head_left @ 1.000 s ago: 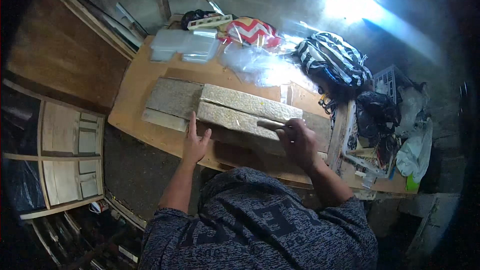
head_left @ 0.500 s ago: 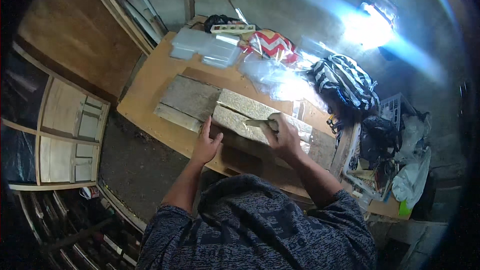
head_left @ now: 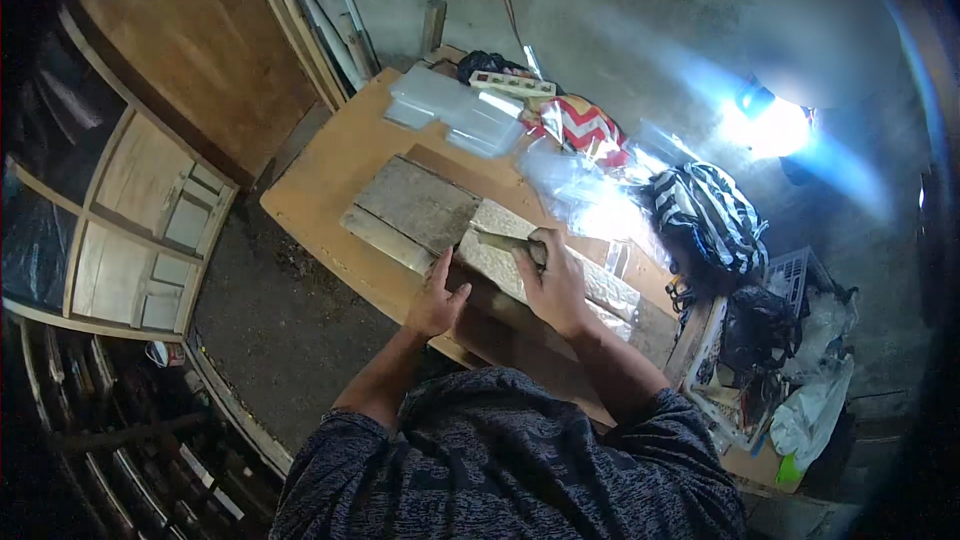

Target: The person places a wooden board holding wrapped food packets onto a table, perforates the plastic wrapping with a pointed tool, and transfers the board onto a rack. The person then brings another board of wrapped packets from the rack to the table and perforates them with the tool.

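Observation:
A long, pale, speckled slab (head_left: 490, 265) in shiny clear film lies on a worn grey wooden board (head_left: 415, 202), with a dark lengthwise gap between its two strips. My right hand (head_left: 553, 285) is closed around a narrow, flat brown tool (head_left: 497, 240); whether it is a knife or a stick I cannot tell. The tool's tip points left and lies over the slab's left part. At the slab's near left corner, my left hand (head_left: 436, 305) rests with fingers stretched and thumb apart, holding nothing.
Clear plastic boxes (head_left: 455, 115), a power strip (head_left: 512, 85) and clear plastic bags (head_left: 570, 175) lie across the back of the orange-brown table (head_left: 325, 180). A striped black-and-white bundle (head_left: 710, 215) and a cluttered crate (head_left: 715, 395) stand right. A bright lamp (head_left: 770, 125) glares at upper right.
The tool in my right hand has shifted toward the slab's left end. My left hand stays by the slab's left corner. The whole view has shifted slightly.

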### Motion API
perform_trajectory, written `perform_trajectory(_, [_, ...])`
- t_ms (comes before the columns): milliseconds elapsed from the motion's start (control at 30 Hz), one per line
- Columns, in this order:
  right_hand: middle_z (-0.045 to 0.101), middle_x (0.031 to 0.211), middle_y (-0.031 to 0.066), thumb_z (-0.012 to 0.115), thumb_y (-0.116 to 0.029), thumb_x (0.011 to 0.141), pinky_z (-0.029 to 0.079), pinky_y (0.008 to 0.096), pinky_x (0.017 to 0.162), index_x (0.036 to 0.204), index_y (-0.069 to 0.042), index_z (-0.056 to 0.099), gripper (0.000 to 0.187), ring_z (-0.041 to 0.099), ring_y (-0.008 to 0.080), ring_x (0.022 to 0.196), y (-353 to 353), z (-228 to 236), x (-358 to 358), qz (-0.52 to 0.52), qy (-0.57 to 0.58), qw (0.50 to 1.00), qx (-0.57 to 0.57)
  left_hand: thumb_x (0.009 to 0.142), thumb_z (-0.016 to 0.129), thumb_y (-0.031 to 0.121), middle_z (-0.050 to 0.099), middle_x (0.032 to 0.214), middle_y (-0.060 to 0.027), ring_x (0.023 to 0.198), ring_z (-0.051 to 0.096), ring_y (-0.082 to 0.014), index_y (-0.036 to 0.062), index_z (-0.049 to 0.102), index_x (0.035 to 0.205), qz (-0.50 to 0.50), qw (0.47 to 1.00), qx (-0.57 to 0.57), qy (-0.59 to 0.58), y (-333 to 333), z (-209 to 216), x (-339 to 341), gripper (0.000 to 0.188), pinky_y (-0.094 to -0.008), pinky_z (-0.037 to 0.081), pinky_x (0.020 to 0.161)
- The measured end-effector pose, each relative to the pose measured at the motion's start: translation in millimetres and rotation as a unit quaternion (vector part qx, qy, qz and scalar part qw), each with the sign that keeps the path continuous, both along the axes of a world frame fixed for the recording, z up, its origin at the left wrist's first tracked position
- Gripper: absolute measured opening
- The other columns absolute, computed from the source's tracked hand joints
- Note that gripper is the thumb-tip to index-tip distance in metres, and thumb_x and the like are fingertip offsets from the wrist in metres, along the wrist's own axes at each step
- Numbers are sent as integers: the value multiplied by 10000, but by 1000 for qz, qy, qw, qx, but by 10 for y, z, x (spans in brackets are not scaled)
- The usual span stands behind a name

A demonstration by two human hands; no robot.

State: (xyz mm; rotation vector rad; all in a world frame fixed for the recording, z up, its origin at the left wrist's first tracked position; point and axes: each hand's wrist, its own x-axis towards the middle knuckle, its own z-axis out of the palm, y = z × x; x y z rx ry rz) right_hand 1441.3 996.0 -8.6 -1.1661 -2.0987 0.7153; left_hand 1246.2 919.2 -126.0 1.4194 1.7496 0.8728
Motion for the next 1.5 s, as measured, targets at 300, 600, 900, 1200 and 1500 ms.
perform_trajectory(300, [663, 930, 201, 653, -180, 913, 507, 439, 642, 1122, -55, 513, 281, 660, 380, 768, 430, -204, 166, -39, -52, 998, -10, 907, 605, 321, 278, 1538, -244, 1406, 274, -441, 22, 160, 1528, -9, 1000, 17, 8, 25, -41, -22, 820, -480, 244, 1156])
perform_trajectory(600, [596, 737, 124, 657, -149, 908, 478, 361, 631, 1006, -50, 544, 179, 587, 278, 675, 409, -442, 1069, -149, 46, 983, 98, 905, 634, 261, 302, 1526, -242, 1392, 290, -456, 28, 139, 1533, -32, 998, 44, 22, 129, -232, 173, 832, -484, 254, 1151])
perform_trajectory(900, [647, 812, 169, 675, -269, 908, 501, 418, 654, 1016, -64, 551, 263, 664, 327, 749, 299, -368, 1959, -195, -55, 974, -99, 916, 619, 241, 229, 1559, -247, 1423, 234, -445, 87, 35, 1554, -17, 998, 0, 63, 238, -203, 553, 878, -494, 234, 1156])
perform_trajectory(1200, [675, 772, 159, 667, -245, 903, 517, 368, 651, 1006, -31, 593, 249, 679, 268, 713, 186, -523, 2657, -315, 61, 946, -31, 907, 620, 211, 198, 1573, -236, 1434, 225, -424, 78, 21, 1554, -29, 997, 31, 62, 387, -400, 781, 892, -478, 233, 1162])
perform_trajectory(1500, [676, 758, 144, 666, -206, 906, 490, 335, 602, 953, -15, 579, 216, 651, 189, 663, -10, -468, 3075, -319, 23, 945, -71, 917, 618, 220, 185, 1576, -239, 1443, 205, -427, 84, 13, 1556, -28, 998, 33, 55, 483, -374, 980, 890, -471, 228, 1168])
